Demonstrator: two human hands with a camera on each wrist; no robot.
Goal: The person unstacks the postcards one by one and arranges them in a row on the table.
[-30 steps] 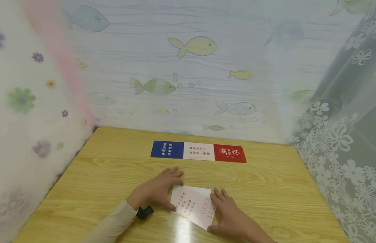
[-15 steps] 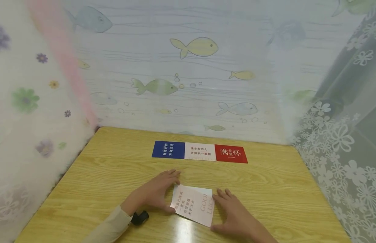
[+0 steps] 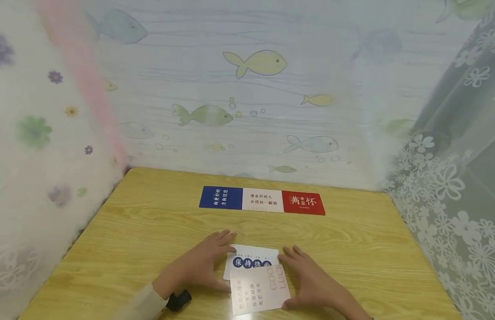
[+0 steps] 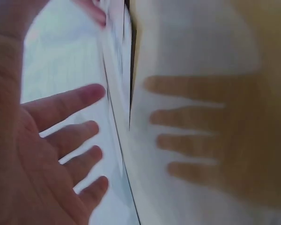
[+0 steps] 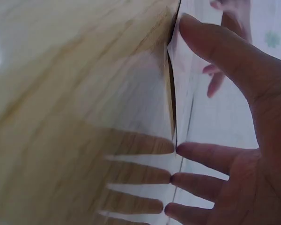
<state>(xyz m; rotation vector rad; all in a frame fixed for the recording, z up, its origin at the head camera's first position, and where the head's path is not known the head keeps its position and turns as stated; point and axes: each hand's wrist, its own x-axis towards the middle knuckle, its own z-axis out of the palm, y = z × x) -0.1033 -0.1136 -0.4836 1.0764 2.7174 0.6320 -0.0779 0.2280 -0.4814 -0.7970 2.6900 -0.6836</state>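
A pale pink card [image 3: 260,291] with dark characters and "GOOD LUCK" lettering lies near the front of the table, overlapping the lower part of a white card [image 3: 249,251] with blue circles. At their left edges is my left hand [image 3: 197,266], its thumb by the pink card and its forefinger at the white card's upper corner. My right hand [image 3: 313,282] flanks the right side, thumb at the pink card's lower corner and fingertips beside the white card. Both wrist views show straight, spread fingers [image 5: 206,157] at tabletop level, right by the cards' thin edges.
Farther back, a blue card [image 3: 221,198], a white card [image 3: 262,200] and a red card [image 3: 303,203] lie side by side in a row on the wood-grain table [image 3: 151,222]. Behind stands a fish-printed curtain [image 3: 255,111]. A black strap piece [image 3: 178,300] sits at the left wrist.
The pink card has shifted toward me and turned, uncovering the upper part of the white card with blue circles. My hands stay on either side, with small shifts.
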